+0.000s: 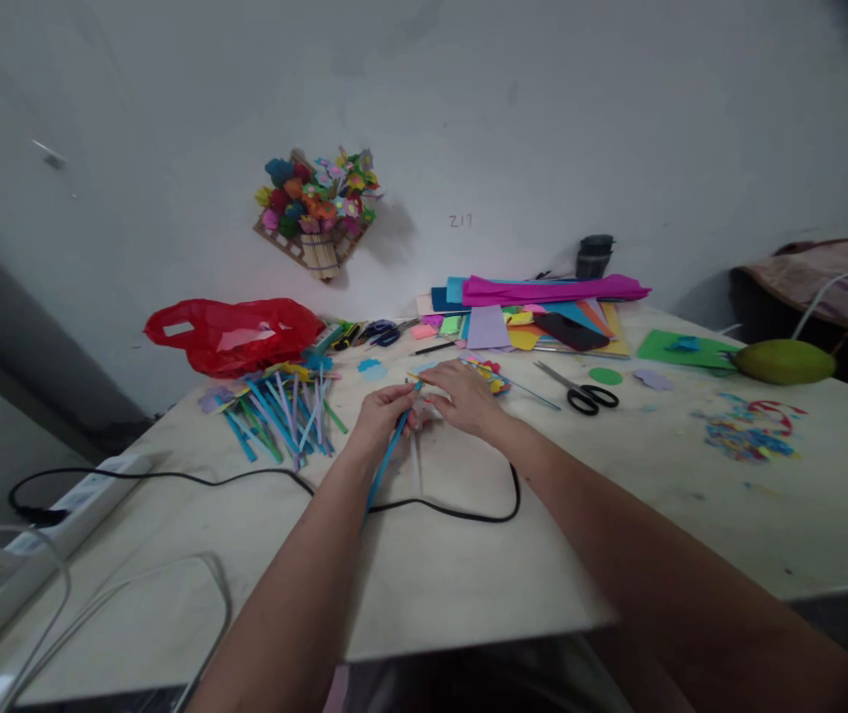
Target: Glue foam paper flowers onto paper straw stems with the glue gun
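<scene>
A narrow blue strip (388,460) slants up from the table's near side, with its upper end between my hands. My left hand (383,416) is closed, pinching the strip near that end. Curled over the same end are the fingers of my right hand (465,396), and a tiny yellowish bit shows at their tips. Below the hands a pale strip (416,467) points down; I cannot tell whether it is held. Colourful paper flower shapes (489,374) lie partly hidden behind my right hand. A black cable (461,512) loops on the table below my hands.
Left are flowers on strip stems (282,411), a red plastic bag (235,335) and a power strip (89,505). Right are black-handled scissors (580,391), a green sheet (684,349), a yellow-green mango-like object (785,362) and paper scraps (747,431). Coloured sheets (543,289) are stacked behind.
</scene>
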A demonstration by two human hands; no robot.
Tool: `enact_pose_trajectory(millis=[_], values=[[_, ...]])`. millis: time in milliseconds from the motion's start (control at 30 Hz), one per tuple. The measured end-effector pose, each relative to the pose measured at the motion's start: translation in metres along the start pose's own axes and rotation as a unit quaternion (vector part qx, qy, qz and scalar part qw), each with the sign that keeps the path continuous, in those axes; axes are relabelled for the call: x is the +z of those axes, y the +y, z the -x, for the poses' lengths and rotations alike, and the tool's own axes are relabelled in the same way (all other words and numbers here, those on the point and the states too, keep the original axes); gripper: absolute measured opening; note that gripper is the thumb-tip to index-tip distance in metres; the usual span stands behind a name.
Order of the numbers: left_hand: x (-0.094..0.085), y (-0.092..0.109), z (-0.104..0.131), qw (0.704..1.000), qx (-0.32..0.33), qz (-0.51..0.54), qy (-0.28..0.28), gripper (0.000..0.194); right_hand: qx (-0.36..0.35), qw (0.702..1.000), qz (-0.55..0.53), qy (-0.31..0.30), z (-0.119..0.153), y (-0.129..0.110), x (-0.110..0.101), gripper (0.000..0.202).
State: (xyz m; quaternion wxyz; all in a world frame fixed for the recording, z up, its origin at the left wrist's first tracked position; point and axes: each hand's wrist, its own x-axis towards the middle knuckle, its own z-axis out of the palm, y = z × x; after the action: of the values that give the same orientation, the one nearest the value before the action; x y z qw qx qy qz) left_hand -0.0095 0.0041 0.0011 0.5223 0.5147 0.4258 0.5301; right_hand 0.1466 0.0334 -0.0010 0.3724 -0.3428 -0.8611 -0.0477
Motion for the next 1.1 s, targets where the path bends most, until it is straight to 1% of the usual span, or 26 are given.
enact_pose_trajectory(millis=[267,500,633,733,800,900,967,1100], values=[[-0.001,-0.005,-0.003,0.999,0.021,-0.024,-0.007,0.034,0.019,0.997,0.054,-0.051,-0.001,-0.010,-0.004,0.036],[0.001,-0.003,-0.001,1.000,0.013,-0.023,0.005,0.034,0.005,0.993,0.099,-0.063,-0.002,-0.018,-0.006,0.037],[-0.002,-0.006,-0.003,1.000,0.013,-0.027,0.005,0.036,0.004,0.993,0.105,-0.062,-0.002,-0.021,-0.006,0.039],[-0.004,-0.009,-0.005,1.000,0.014,-0.013,0.006,0.042,0.014,0.996,0.083,-0.042,-0.001,-0.021,-0.006,0.044],[-0.004,-0.009,-0.005,1.000,0.016,-0.002,0.008,0.045,0.024,0.998,0.059,-0.009,-0.001,-0.020,-0.007,0.050],[-0.004,-0.008,-0.004,1.000,0.017,0.015,0.001,0.042,0.035,0.998,0.031,0.040,0.000,-0.017,-0.008,0.055],[-0.004,-0.008,-0.003,1.000,0.012,0.028,-0.006,0.040,0.038,0.997,0.021,0.060,0.000,-0.014,-0.009,0.053],[-0.003,-0.006,-0.002,0.999,-0.002,0.047,-0.012,0.037,0.029,0.996,0.013,0.079,0.001,-0.011,-0.009,0.044]])
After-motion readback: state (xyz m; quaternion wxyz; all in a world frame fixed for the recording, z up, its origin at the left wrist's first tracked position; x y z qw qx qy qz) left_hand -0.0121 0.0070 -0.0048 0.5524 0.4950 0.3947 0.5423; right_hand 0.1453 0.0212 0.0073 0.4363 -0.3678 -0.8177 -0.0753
